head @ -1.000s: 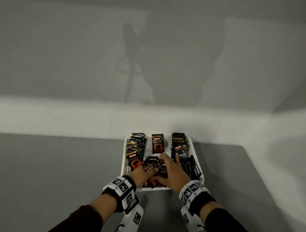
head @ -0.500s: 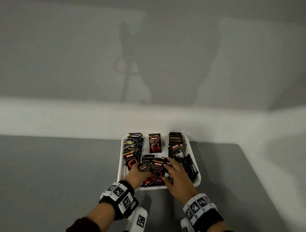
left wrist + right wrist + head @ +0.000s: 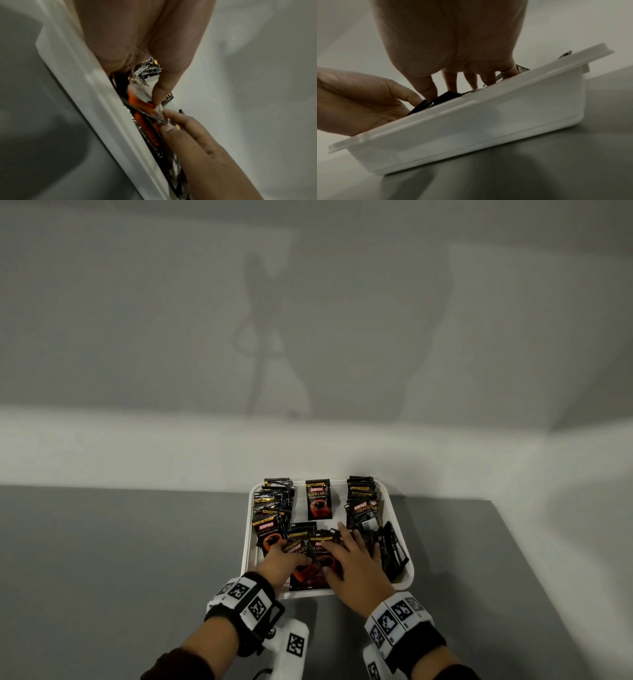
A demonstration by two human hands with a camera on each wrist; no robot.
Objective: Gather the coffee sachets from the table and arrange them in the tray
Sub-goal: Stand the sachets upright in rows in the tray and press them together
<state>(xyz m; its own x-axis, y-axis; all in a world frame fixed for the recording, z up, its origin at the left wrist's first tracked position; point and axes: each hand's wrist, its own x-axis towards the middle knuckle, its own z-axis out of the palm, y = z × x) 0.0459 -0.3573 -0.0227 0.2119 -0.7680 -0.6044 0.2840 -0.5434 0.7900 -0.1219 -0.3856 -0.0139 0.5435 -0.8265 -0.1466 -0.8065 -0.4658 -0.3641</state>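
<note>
**Both hands sorting the front-centre stack in the tray**

Head view: the white tray (image 3: 247,546) sits on the grey table (image 3: 120,559), close to the wall. Every coffee sachet in sight lies inside the tray; none shows on the table around it. Sachets stand in overlapping rows along the tray's left side (image 3: 274,505) and right side (image 3: 361,501), one single sachet (image 3: 318,499) lies flat at the tray's far middle, and a darker bundle (image 3: 390,549) leans at its near right. The loose pile (image 3: 310,563) at the tray's near middle is what the hands work on, probably to square it into a row like the others. The left hand (image 3: 281,565) reaches over the tray's near rim with fingers curled onto the pile. The right hand (image 3: 356,566) lies palm down across the pile, fingers spread and fairly straight, seemingly pressing it flat.

Left wrist view: along the tray's rim (image 3: 96,97), the left hand's thumb (image 3: 161,93) and curled fingers pinch the corner of a sachet (image 3: 142,104), lifting its edge. The right hand's fingertips (image 3: 173,119) touch the same sachet edge.

Right wrist view: above the tray's outer wall (image 3: 488,121), the right hand's fingers (image 3: 452,81) point straight down onto the sachets, not closed around anything. The left hand's thumb and fingers (image 3: 399,93) clasp dark sachets (image 3: 436,101) just inside the rim.
</note>
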